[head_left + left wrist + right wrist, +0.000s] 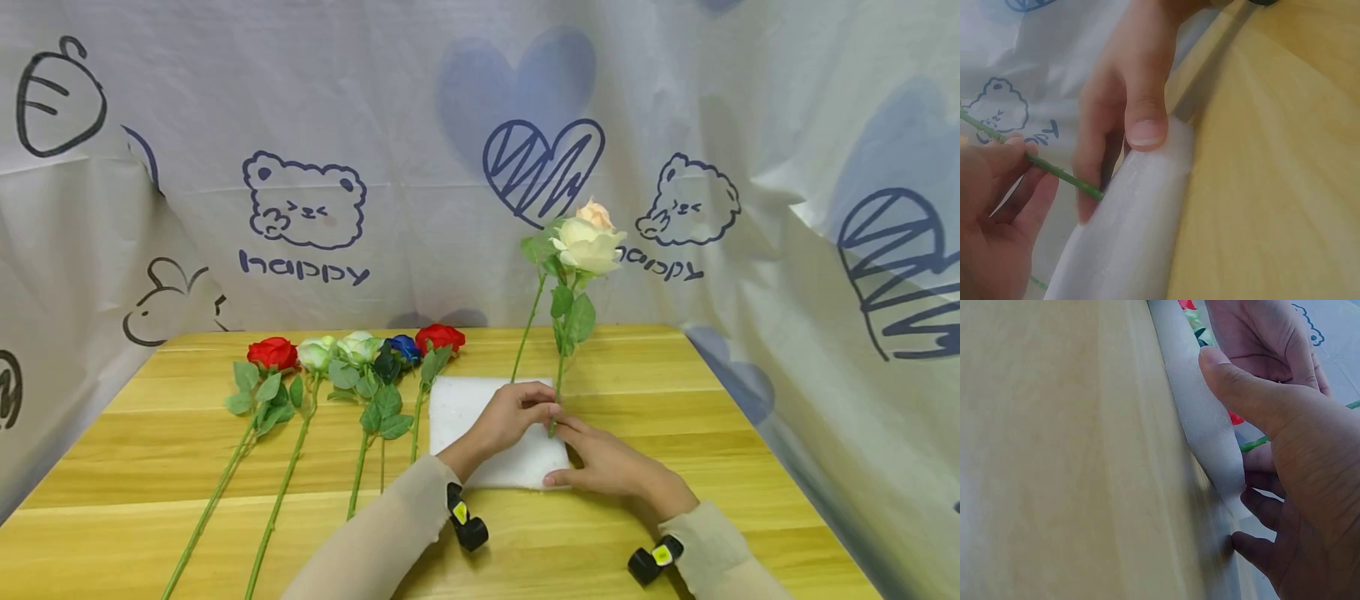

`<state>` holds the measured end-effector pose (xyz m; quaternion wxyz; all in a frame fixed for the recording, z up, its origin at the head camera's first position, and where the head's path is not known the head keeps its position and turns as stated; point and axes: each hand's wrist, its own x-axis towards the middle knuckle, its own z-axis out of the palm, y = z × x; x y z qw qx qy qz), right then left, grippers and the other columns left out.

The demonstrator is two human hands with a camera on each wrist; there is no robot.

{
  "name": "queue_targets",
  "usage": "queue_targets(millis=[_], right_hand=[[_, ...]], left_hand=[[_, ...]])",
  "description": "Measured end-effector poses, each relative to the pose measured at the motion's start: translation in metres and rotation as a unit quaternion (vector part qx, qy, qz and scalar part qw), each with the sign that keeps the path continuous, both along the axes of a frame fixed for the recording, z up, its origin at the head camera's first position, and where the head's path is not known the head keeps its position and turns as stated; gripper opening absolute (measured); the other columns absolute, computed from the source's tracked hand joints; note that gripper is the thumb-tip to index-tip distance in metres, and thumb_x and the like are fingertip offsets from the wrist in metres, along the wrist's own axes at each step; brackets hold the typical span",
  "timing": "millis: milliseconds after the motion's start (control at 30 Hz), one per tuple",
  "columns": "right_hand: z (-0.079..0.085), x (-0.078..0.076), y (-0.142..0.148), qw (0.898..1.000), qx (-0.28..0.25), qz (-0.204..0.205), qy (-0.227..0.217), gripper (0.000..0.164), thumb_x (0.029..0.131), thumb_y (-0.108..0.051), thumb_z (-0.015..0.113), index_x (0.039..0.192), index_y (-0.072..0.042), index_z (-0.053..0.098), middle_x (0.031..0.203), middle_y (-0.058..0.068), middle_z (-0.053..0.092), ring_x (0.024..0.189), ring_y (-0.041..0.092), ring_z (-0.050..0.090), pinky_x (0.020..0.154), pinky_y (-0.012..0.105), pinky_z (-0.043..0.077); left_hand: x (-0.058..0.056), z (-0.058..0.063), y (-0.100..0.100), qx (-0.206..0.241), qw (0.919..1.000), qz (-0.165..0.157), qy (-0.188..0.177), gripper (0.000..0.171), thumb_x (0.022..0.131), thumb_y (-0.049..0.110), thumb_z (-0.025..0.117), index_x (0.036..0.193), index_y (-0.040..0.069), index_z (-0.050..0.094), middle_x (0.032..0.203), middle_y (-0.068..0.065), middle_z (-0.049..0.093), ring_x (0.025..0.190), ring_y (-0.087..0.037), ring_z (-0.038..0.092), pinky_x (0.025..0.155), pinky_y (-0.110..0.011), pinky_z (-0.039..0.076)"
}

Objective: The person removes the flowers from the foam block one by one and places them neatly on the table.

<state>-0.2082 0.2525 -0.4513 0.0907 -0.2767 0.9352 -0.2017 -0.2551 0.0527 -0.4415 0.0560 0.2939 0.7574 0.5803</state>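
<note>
A cream rose point(587, 243) with a peach-tinted top stands upright over a white foam block point(465, 417). My left hand point(517, 417) pinches its green stem point(1063, 175) low down, above the block. The stem's lower end meets the foam near its right side, beside my right fingers. My right hand point(611, 462) grips the block's right edge, thumb point(1235, 378) on the near side and fingers beyond. A second leafy stem point(528, 325) rises behind the block; its foot is hidden. Whether it carries a separate bloom I cannot tell, as the petals overlap.
Left of the block, several roses lie on the wooden table point(720, 467): a red rose point(273, 354), pale green-white ones point(358, 346), a blue rose point(406, 347) and another red rose point(440, 337). Their long stems point toward me. A printed cloth point(420, 250) hangs behind.
</note>
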Motion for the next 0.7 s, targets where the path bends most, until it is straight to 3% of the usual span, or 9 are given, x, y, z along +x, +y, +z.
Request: queue_targets(millis=[100,233,400,533,700], right_hand=[[-0.001,-0.001,0.001,1.0,-0.001,0.002,0.001,0.096,0.084,-0.07,0.058,0.155,-0.014,0.028,0.161,0.005,0.018,0.142,0.028,0.028,0.111,0.049,0.034],[-0.001,-0.002,0.001,1.0,-0.001,0.005,0.004,0.095,0.084,-0.07,0.057,0.155,-0.014,0.029,0.161,0.005,0.019,0.142,0.029,0.028,0.11,0.049,0.034],[-0.001,-0.002,0.001,1.0,-0.003,0.011,0.01,0.094,0.085,-0.069,0.057,0.154,-0.011,0.03,0.16,0.008,0.02,0.142,0.031,0.029,0.11,0.05,0.035],[-0.002,-0.002,0.001,1.0,-0.003,0.014,0.012,0.093,0.086,-0.068,0.057,0.154,-0.01,0.031,0.16,0.009,0.022,0.141,0.032,0.031,0.109,0.051,0.036],[-0.003,-0.003,0.001,1.0,-0.003,0.014,0.012,0.093,0.086,-0.068,0.057,0.154,-0.01,0.031,0.16,0.007,0.022,0.141,0.031,0.031,0.109,0.049,0.035]], left_hand=[[0.005,0.007,-0.001,0.001,1.0,-0.002,-0.003,0.016,0.096,0.011,0.064,0.109,0.004,0.071,0.099,-0.012,0.072,0.086,-0.031,0.068,0.077,-0.039,0.055],[0.008,0.012,-0.001,-0.001,1.0,-0.003,0.009,0.016,0.096,0.007,0.063,0.108,0.001,0.07,0.096,-0.015,0.071,0.084,-0.035,0.068,0.073,-0.033,0.054],[0.0,0.002,-0.002,-0.013,0.9994,-0.001,0.032,0.016,0.096,0.017,0.065,0.107,0.008,0.072,0.096,-0.003,0.072,0.082,-0.024,0.069,0.072,-0.025,0.052],[0.0,0.002,-0.002,-0.024,0.9984,0.001,0.05,0.019,0.096,0.016,0.064,0.108,0.004,0.072,0.095,-0.001,0.072,0.081,-0.02,0.069,0.073,-0.025,0.052],[0.0,0.002,-0.001,-0.014,0.9991,0.002,0.041,0.02,0.096,0.014,0.064,0.108,-0.001,0.07,0.097,-0.003,0.072,0.081,-0.016,0.069,0.072,-0.024,0.055]])
